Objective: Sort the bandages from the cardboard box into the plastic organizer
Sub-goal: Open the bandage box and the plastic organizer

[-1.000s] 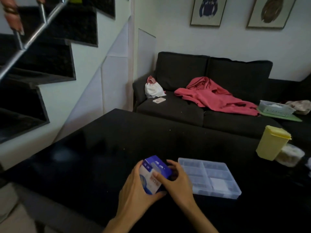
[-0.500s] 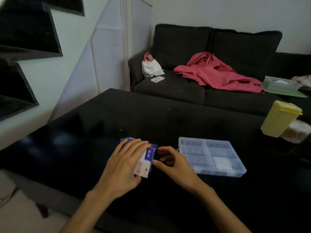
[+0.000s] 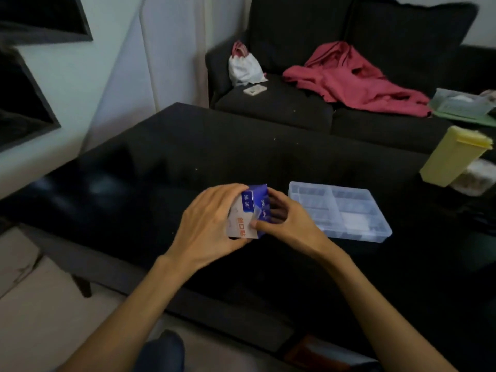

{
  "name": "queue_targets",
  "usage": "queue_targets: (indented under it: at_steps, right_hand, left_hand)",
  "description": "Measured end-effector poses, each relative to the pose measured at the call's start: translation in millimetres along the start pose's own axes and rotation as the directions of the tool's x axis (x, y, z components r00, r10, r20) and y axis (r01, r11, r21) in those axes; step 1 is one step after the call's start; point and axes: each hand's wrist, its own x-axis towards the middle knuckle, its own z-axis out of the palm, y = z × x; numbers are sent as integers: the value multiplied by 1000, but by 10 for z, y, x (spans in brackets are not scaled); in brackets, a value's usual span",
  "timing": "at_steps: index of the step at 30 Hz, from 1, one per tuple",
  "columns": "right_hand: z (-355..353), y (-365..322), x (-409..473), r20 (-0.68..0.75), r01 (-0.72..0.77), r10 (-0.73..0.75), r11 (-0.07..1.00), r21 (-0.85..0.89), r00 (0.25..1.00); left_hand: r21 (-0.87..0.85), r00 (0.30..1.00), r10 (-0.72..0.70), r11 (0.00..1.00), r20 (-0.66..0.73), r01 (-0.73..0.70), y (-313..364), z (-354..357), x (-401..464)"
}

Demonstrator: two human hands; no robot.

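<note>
Bandage box (image 3: 248,213), blue/white, held just above black surface (image 3: 161,162), w/ plastic organizer (image 3: 338,210) lying just right of it. Left hand (image 3: 212,226) grip curled round box's left side; right hand (image 3: 284,224) grip pinches the box's right end, thumb on front.

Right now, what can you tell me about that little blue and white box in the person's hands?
The cardboard box is small, blue on its upper part and white lower down, with red printed characters on the white face. It is held tilted above the black table, just left of the clear plastic organizer. The left hand wraps its side; the right hand grips the other side, thumb on the front. No bandages show.
</note>
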Motion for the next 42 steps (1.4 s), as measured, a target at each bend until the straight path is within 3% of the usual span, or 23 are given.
queue_targets:
  at_steps: [4,7,12,23,32,37,40,42]
  right_hand:
    - [-53,-2,5,14,-17,16,999,43,1000]
    - [-22,14,-9,22,-11,12,998,-57,1000]
    - [42,-12,-7,-106,7,-24,987,-162,994]
    - [-103,-58,-7,25,-50,51,998,-45,998]
    - [-41,-52,-36,-69,-17,6,988,-157,998]
    - [59,-55,-33,-125,-38,32,998,-47,992]
    - [-43,-88,-20,-209,-55,59,998,24,976]
    - [-187,-115,5,-197,-80,114,982,170,974]
  left_hand:
    - [8,1000,8,1000,-7,-8,9,23,23]
    - [15,1000,-13,1000,16,13,25,47,31]
    - [11,1000,-14,1000,1,14,52,65,81]
    - [47,999,51,998,0,-51,-50,21,89]
    - [67,993,87,993,78,-92,-117,46,98]
    - [-85,984,17,996,180,-2,-140,13,91]
    - [-119,990,-12,992,137,29,-138,-87,83]
    - [-196,987,-115,971,110,135,-111,-150,89]
